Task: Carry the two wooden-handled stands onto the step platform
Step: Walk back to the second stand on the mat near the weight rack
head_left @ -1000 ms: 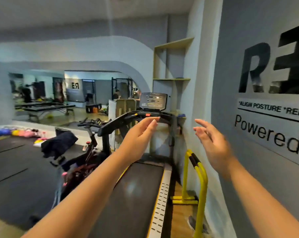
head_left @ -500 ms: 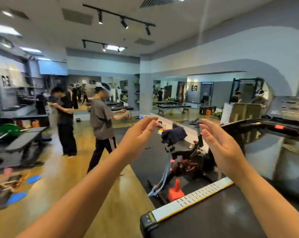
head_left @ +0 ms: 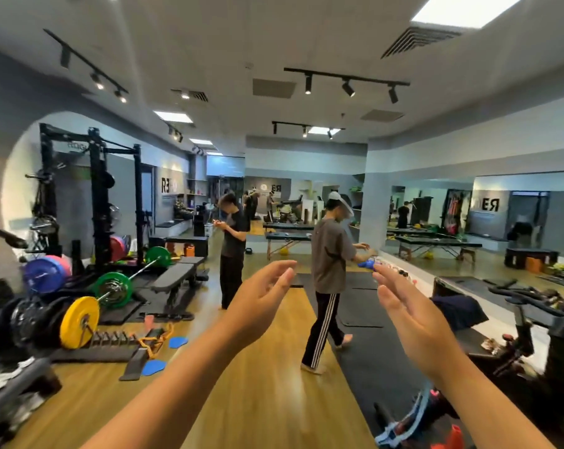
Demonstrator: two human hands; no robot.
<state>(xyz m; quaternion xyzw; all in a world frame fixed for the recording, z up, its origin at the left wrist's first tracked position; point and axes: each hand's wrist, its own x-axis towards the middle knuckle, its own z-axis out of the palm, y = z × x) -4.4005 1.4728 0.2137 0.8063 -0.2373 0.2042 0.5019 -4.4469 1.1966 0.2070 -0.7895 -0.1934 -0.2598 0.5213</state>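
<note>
Left hand [head_left: 261, 296] and right hand [head_left: 403, 306] raised, empty.

Both bare forearms reach up from the bottom edge toward the middle of the frame. The left hand [head_left: 261, 294] sits just left of centre, palm turned inward, fingers loosely spread and slightly curled, holding nothing. The right hand [head_left: 410, 314] sits right of centre, palm facing the left one, fingers extended and apart, also empty. The 2 hands are well apart.
</note>
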